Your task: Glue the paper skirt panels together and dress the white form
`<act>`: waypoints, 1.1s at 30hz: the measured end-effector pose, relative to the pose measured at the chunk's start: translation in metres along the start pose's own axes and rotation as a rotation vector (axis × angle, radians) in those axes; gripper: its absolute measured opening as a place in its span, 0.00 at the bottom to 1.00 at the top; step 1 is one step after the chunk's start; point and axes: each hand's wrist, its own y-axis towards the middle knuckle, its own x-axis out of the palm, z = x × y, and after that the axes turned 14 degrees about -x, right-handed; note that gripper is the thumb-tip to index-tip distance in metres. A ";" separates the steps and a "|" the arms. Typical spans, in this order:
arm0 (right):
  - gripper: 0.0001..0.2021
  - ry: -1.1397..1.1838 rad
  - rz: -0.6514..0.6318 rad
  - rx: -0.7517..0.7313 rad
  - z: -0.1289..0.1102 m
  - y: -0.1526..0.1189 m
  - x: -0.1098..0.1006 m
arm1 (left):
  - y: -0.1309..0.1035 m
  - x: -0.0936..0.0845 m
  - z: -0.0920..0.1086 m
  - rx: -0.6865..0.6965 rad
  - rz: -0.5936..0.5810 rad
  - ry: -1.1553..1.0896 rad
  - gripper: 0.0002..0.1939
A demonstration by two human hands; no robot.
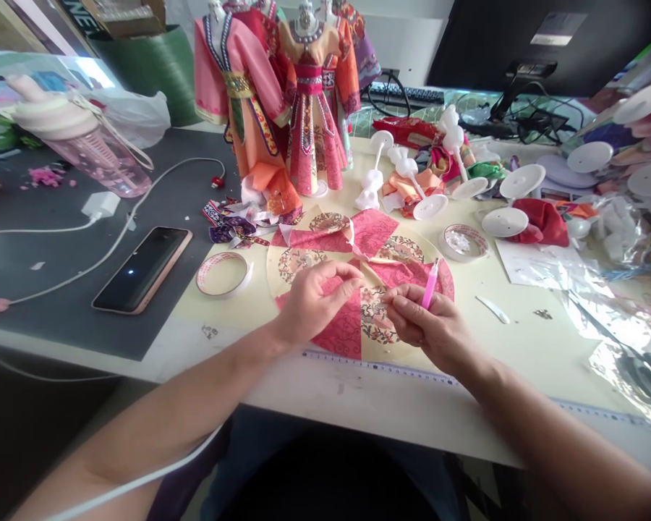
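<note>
A round of patchwork fabric (333, 325), with pink and cream floral wedges, lies on the table under both hands. Some of its pieces are folded up near the middle. Over its left part, my left hand (317, 297) is closed, thumb and index finger pinched near the centre; what they hold is too small to make out. My right hand (428, 318) grips a pink pen-like tool (430, 286), its narrow tip pointing up. That hand's thumb and index finger also pinch close to the fabric, with the spot between them hidden.
A ruler strip (377, 367) runs along the front edge. Tape rolls (225, 275) flank the fabric, and a phone (142, 270) lies left. Dressed doll figures (309, 108) stand behind. Scissors (648, 373) and clear plastic lie right, near white stands (504, 222).
</note>
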 end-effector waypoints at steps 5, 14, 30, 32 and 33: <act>0.09 0.098 0.021 0.051 0.000 0.003 0.000 | -0.005 0.007 0.006 0.008 -0.046 -0.094 0.04; 0.12 0.255 -0.031 0.125 0.001 0.001 0.003 | -0.006 0.013 -0.006 0.253 0.151 0.121 0.11; 0.15 0.315 -0.073 0.172 -0.002 -0.002 0.005 | -0.009 0.014 -0.006 0.431 0.266 0.363 0.17; 0.15 0.291 -0.070 0.163 -0.001 -0.002 0.005 | -0.008 0.014 -0.006 0.386 0.233 0.297 0.17; 0.14 0.282 -0.067 0.159 -0.001 -0.002 0.005 | -0.007 0.014 -0.006 0.361 0.219 0.264 0.17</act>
